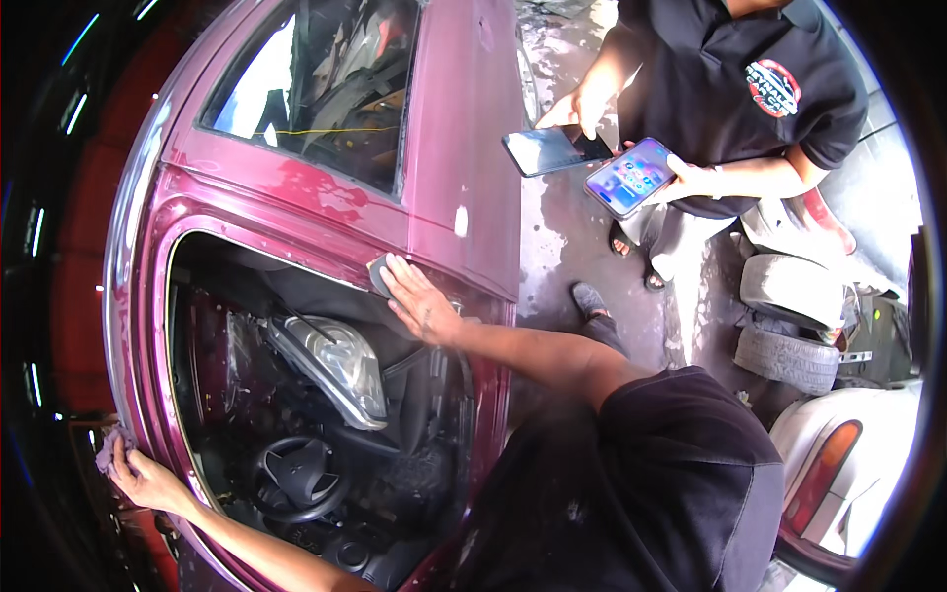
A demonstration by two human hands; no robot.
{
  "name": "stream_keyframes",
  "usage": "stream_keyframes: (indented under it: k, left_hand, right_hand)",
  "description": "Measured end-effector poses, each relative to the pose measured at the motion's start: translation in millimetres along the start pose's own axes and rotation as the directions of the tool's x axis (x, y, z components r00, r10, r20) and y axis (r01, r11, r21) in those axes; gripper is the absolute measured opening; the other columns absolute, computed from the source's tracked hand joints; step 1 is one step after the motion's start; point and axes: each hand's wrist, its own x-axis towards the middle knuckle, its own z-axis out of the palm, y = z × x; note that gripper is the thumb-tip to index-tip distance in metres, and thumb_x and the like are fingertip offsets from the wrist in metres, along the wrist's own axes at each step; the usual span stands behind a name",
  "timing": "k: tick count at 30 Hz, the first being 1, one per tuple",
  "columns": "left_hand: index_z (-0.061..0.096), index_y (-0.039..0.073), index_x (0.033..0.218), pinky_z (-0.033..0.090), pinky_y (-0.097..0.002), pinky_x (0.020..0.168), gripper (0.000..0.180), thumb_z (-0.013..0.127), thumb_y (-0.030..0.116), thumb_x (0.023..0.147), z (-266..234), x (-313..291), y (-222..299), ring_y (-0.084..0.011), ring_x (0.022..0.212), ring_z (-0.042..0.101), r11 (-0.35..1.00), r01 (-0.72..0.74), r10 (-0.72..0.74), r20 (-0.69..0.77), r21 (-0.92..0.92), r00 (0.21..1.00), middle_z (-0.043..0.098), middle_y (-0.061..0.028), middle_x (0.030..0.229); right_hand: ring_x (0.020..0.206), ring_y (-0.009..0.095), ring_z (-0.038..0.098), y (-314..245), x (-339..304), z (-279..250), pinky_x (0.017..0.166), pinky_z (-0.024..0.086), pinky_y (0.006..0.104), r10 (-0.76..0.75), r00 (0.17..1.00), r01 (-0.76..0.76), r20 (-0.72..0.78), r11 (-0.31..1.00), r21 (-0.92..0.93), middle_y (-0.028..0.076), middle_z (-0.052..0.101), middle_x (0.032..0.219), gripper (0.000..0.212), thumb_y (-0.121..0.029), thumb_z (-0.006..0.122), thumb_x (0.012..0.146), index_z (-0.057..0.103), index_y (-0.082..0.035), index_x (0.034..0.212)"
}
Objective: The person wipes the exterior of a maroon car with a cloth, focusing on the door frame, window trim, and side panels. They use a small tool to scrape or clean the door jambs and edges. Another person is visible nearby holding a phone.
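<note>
My right hand (422,302) reaches across to the pillar of a maroon car (296,197). Under its fingers is a small grey pad (379,276), pressed against the painted frame by the top corner of the front window opening. At far left, my left hand (148,482) rests beside the car's edge, its fingers closed on a crumpled purple cloth (110,450). Between my arms, through the window opening, a clear headlight unit (345,370) and a black steering wheel (298,478) show. The pad's underside is hidden.
Across the car's side stands a person in a black shirt (691,99), holding a dark phone (557,150) and a lit phone (628,178). Stacked tyres (789,357) and a white car part with an orange lamp (827,462) are at right. The rear window (316,99) lies beyond the pillar.
</note>
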Motion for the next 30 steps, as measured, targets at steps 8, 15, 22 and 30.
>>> stream_keyframes:
  k: [8,15,22,30]
  left_hand:
    - [0.075,0.004,0.114,0.048,-0.0414,0.099,0.029,0.057,0.011,0.093,0.6,-4.6,3.9,-0.0308,0.109,0.066,1.0,0.007,-0.008,-0.028,-0.017,1.0,0.07,-0.0142,0.117]
    - [0.075,0.004,0.114,0.048,-0.0416,0.098,0.029,0.057,0.011,0.093,-0.6,-1.2,4.9,-0.0309,0.108,0.067,1.0,0.015,-0.015,-0.02,-0.011,1.0,0.07,-0.014,0.116]
    - [0.076,0.003,0.113,0.048,-0.042,0.098,0.027,0.057,0.01,0.094,-1.8,-5.1,2.5,-0.0323,0.108,0.065,1.0,-0.019,0.019,-0.019,-0.013,1.0,0.07,-0.0159,0.115]
    - [0.072,0.001,0.119,0.045,-0.043,0.105,0.031,0.053,0.011,0.096,4.8,-6.4,-9.1,-0.0349,0.119,0.062,0.991,0.119,-0.119,0.01,-0.057,0.993,0.067,-0.0185,0.127]
  right_hand:
    - [0.154,0.039,0.019,3.1,2.7,-2.2,0.126,0.019,0.0493,-0.011,1.0,0.011,-0.004,1.0,-0.027,0.024,0.019,0.165,0.062,-0.02,0.05,0.104,0.025,-0.001,0.158]
    - [0.154,0.039,0.019,-1.3,1.3,-3.2,0.126,0.019,0.0489,-0.007,1.0,0.007,-0.004,1.0,-0.008,0.024,0.018,0.165,0.062,-0.02,0.05,0.104,0.025,-0.001,0.158]
    - [0.152,0.041,0.024,0.6,-1.1,-1.2,0.125,0.021,0.0492,-0.013,1.0,0.012,-0.005,1.0,-0.024,0.027,0.024,0.162,0.062,-0.018,0.052,0.102,0.029,0.002,0.156]
    - [0.153,0.04,0.02,-1.9,3.0,-7.6,0.126,0.018,0.0485,-0.044,0.999,0.044,0.008,0.998,-0.047,0.025,0.019,0.165,0.06,-0.02,0.047,0.105,0.025,0.0,0.157]
